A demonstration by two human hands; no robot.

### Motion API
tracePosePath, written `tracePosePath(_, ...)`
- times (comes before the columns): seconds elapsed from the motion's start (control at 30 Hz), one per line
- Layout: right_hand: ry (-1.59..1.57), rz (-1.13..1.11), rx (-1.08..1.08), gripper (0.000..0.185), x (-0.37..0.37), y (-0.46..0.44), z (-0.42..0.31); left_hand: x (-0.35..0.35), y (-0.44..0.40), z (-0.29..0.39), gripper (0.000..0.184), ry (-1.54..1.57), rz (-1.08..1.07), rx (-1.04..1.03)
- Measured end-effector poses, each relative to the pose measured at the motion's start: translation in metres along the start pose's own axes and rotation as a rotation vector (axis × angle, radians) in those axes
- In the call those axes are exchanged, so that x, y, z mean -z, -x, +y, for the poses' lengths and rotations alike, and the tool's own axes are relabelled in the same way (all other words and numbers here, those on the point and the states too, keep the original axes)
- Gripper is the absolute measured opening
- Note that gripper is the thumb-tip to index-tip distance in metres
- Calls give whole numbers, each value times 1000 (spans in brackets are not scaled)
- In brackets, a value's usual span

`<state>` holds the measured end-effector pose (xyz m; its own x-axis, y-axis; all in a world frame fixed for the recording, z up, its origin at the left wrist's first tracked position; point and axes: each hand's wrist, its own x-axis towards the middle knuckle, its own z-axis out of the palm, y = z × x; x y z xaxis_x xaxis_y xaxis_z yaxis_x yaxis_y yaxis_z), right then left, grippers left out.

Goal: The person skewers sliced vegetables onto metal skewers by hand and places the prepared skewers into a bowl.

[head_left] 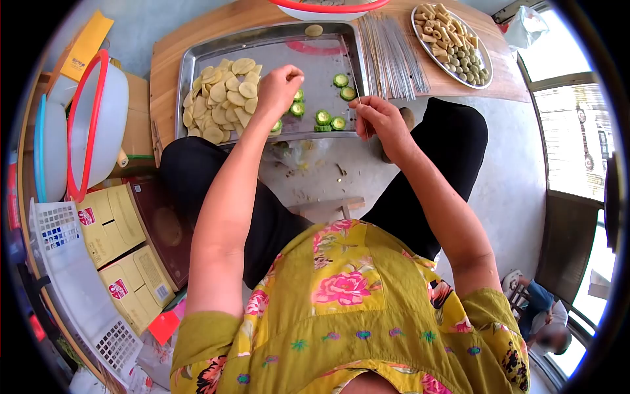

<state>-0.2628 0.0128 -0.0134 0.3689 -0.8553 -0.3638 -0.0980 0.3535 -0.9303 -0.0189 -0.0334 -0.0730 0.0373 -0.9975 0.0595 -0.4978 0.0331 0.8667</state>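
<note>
A metal tray (315, 69) lies on the wooden table in front of me. In its left half is a heap of thin potato slices (213, 105). Green-rimmed cucumber slices (340, 80) lie in small groups toward its near right side. My left hand (281, 90) is over the tray beside the potato heap, fingertips pinched together; whatever they hold is hidden. At the tray's near right corner, my right hand (382, 125) is closed in a pinch on a thin skewer (359, 104), seen only as a fine line.
Many thin metal skewers (394, 59) lie side by side right of the tray. An oval plate (486, 77) holds tube-shaped pieces and greenish balls. A red-rimmed basin (328, 9) stands at the back. Cartons (118, 226) and a white basket (82, 279) are at left; a person (545, 322) sits lower right.
</note>
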Motion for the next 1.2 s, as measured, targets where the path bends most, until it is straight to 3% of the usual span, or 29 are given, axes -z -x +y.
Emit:
tracePosePath(0.03,0,1,1,21,1,1,1,-4,0,-4,18,-246,27,-163)
tracePosePath(0.1,10,-8,40,22,1,6,3,-14,10,-6,19,-358,-3,-109)
tracePosePath(0.17,-7,34,98,22,-1,13,1,-19,18,0,17,-481,44,-212)
tracePosePath(0.33,-115,221,334,22,3,24,-18,-39,25,13,17,-387,-48,-377)
tracePosePath(0.53,-263,265,315,22,18,9,-23,-64,9,17,30,-367,-68,-476)
tracePosePath(0.77,-376,241,301,19,15,10,-23,-96,-12,17,38,-582,-112,-479)
tracePosePath(0.83,-404,244,270,19,18,13,-26,-89,-11,26,39,-697,-299,-375)
tracePosePath(0.9,-418,229,272,19,20,15,-25,-82,1,23,37,-728,-285,-389)
tracePosePath(1.03,-447,169,235,19,15,16,-26,-49,18,38,33,-663,-96,-493)
tracePosePath(1.1,-368,169,267,20,9,16,-24,-22,14,56,30,-192,-236,-22)
tracePosePath(1.13,-313,157,273,21,6,15,-22,-13,11,47,30,219,-254,56)
tracePosePath(1.17,-312,134,281,21,3,16,-22,-1,11,46,30,210,-232,56)
tracePosePath(1.2,-262,80,278,21,1,18,-23,14,15,57,31,532,-222,127)
